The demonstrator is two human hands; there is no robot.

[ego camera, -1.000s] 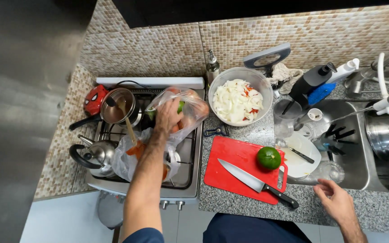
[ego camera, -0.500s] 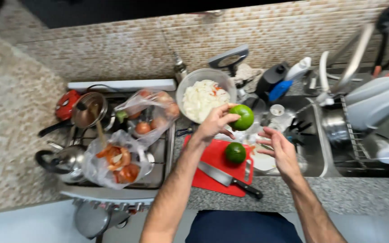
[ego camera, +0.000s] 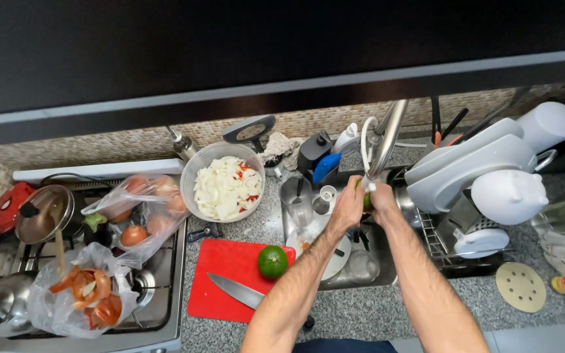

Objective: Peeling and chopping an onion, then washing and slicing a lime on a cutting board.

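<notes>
Over the sink [ego camera: 387, 278], under the tap [ego camera: 382, 147], left hand [ego camera: 348, 208] and right hand [ego camera: 383, 199] cup a green lime [ego camera: 367, 202] together, seemingly for rinsing.

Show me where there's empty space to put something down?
Bare grey granite counter lies in front of the sink, between the red cutting board and the round tan pad. The sink, white dish rack and stove are crowded.
</notes>
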